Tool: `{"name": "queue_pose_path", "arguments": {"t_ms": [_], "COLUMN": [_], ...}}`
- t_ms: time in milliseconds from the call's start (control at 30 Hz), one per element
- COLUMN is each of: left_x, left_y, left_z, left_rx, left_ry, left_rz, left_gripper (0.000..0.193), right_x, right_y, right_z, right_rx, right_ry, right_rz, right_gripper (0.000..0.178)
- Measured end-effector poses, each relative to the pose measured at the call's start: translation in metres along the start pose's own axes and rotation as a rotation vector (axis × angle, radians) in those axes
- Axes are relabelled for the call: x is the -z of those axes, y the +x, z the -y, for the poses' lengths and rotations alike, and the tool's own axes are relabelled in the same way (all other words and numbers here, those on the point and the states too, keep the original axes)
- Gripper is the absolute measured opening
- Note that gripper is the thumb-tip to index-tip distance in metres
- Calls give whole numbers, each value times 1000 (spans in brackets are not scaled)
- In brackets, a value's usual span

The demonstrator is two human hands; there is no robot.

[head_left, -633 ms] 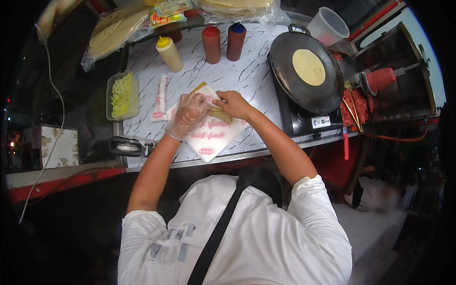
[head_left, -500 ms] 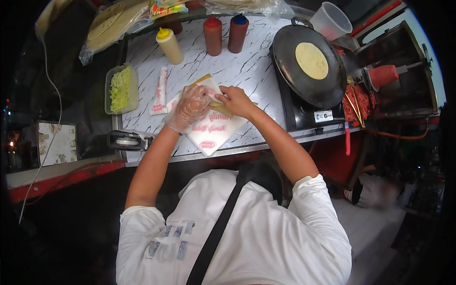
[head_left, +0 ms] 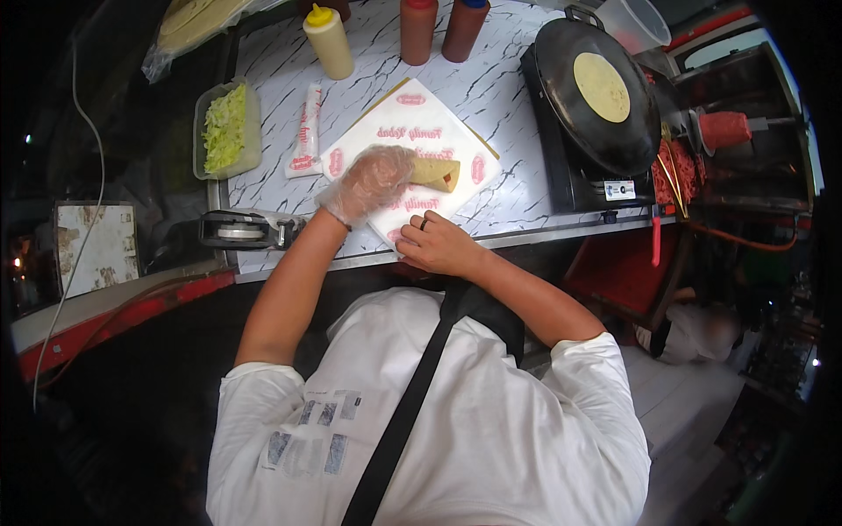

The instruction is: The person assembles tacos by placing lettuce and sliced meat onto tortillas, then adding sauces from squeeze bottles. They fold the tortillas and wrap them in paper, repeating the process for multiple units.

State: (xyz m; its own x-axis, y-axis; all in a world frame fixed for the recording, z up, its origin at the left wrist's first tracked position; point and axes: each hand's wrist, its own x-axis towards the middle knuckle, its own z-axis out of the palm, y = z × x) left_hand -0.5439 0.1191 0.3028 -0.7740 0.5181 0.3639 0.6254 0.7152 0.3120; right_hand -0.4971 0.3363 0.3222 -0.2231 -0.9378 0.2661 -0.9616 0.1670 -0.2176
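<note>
My left hand (head_left: 373, 182), in a clear plastic glove, is closed over the left part of a rolled flatbread wrap (head_left: 436, 173). The wrap's right end sticks out past the fingers and shows a little reddish filling. Beneath it lies printed white wrapping paper (head_left: 417, 114), set with one corner toward me. My bare right hand (head_left: 437, 244), a dark ring on one finger, is at that near corner with fingers closed on the paper. Left of the paper rests a slim paper-wrapped roll (head_left: 308, 131).
At left stand a tub of shredded lettuce (head_left: 226, 131) and a tape dispenser (head_left: 241, 231). Yellow-capped (head_left: 330, 44) and red-capped (head_left: 418, 33) sauce bottles are at the back. A flatbread heats on a black griddle (head_left: 561, 96) at right, beside a red-handled tool (head_left: 655, 241).
My right hand has moved from the paper's far side down to its near corner. My left hand stays over the wrap, whose right end now shows. The view has shifted slightly.
</note>
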Motion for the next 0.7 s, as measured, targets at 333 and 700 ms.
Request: {"name": "queue_pose_path", "arguments": {"t_ms": [333, 700], "left_x": [37, 26], "left_y": [-47, -56], "left_z": [-46, -40], "left_rx": [26, 29], "left_ry": [-171, -244], "left_rz": [-60, -45], "left_gripper": [28, 23], "right_x": [12, 26], "right_y": [3, 15], "right_z": [12, 0], "right_rx": [-497, -453], "right_ry": [471, 12], "right_rz": [-115, -258], "right_gripper": [12, 13]}}
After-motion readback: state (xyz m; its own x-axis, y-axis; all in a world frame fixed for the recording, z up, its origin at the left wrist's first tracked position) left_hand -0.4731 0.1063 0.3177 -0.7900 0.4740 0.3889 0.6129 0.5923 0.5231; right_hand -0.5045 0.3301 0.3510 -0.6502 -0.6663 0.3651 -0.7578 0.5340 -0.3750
